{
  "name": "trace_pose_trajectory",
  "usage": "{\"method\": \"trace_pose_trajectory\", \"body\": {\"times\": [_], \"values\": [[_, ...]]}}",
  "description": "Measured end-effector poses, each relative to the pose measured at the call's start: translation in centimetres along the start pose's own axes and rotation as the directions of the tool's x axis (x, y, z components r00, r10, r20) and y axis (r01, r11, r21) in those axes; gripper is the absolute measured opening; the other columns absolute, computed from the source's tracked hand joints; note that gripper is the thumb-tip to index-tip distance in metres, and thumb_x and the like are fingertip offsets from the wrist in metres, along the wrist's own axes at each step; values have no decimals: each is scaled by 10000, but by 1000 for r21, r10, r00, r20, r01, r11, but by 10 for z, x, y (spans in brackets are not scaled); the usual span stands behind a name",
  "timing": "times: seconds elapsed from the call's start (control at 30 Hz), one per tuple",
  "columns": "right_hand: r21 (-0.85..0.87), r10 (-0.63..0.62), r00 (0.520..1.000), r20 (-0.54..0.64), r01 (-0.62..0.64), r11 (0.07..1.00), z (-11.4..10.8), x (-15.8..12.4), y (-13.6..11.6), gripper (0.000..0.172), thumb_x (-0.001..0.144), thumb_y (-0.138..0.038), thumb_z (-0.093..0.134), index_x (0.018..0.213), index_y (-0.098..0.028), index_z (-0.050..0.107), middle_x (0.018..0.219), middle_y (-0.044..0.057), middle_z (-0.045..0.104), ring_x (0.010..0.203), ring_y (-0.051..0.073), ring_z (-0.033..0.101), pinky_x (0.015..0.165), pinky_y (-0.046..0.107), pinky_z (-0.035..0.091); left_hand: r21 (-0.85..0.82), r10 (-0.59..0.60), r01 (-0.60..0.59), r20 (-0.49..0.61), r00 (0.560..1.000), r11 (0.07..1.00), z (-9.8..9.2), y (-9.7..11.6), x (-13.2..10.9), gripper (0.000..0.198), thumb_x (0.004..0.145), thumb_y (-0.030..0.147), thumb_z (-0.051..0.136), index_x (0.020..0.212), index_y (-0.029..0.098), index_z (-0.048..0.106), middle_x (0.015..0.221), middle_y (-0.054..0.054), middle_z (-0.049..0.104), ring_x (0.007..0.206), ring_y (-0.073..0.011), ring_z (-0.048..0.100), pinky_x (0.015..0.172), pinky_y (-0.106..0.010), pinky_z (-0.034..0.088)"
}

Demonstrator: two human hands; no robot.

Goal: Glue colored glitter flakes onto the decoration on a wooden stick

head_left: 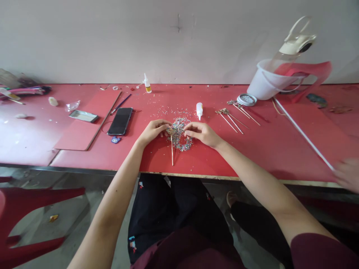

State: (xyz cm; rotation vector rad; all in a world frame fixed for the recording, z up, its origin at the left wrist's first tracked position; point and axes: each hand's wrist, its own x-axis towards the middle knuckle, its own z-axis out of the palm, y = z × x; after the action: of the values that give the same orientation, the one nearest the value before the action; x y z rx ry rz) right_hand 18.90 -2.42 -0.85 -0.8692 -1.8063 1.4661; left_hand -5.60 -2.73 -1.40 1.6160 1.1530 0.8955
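Note:
My left hand (155, 130) holds a thin gold stick (172, 153) by its decorated top, its fingers closed round that end; the shaft points toward the table's front edge. Beneath and between my hands lies a loose pile of small multicoloured chips (183, 144) on the red table (157, 160). My right hand (202, 133) is at the right side of the pile, thumb and fingers pinched together near the chips; whatever they hold is too small to make out. A white glue bottle (199, 110) lies just beyond my right hand.
Behind stands another glue bottle (147, 84). On the left are a phone (120, 121) and a metal tray (83, 116). Decorated sticks (230, 118), a round lid (246, 99) and a white bucket (263, 82) are on the right. Another person's hand (349, 173) is at the right edge.

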Motion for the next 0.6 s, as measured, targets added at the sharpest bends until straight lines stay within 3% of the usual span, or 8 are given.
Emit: {"method": "trace_pose_trajectory", "body": {"times": [0.27, 0.6], "values": [[108, -9, 996, -94, 19, 994, -1, 1, 0, 275, 764, -431, 717, 879, -201, 621, 780, 19, 653, 662, 126, 562, 685, 320, 489, -10, 28, -28, 0, 1000, 1000, -1, -3, 0, 278, 886, 339, 569, 1016, 115, 670, 782, -57, 703, 620, -103, 630, 563, -199, 470], [194, -43, 993, -111, 64, 979, -1, 1, 0, 237, 796, -420, 704, 880, -205, 646, 772, 14, 645, 644, 118, 571, 646, 302, 483, -23, 36, -36, 5, 999, 999, -1, -5, 1, 281, 891, 329, 566, 1031, 109, 670, 778, -58, 702, 616, -99, 632, 558, -192, 470]]}}
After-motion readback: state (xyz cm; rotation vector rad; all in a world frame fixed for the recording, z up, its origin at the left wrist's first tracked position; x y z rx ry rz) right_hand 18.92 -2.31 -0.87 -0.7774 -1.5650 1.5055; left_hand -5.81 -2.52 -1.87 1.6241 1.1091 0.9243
